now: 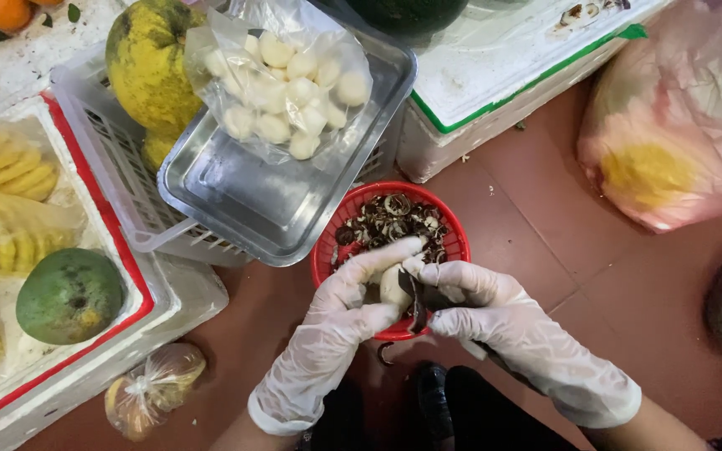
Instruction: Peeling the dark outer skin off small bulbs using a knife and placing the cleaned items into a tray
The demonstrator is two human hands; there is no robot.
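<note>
Resting on a white crate, a steel tray (252, 200) carries a bag of peeled pieces (286, 79); below, over the red basket (327, 250), the left hand (336, 321) cups a pale peeled piece (393, 286), the right hand (495, 317) clenching a dark knife (415, 302).

Two gloved hands (428, 309), one red basket (453, 242), one steel tray (244, 200), one green mango (68, 295)
</note>
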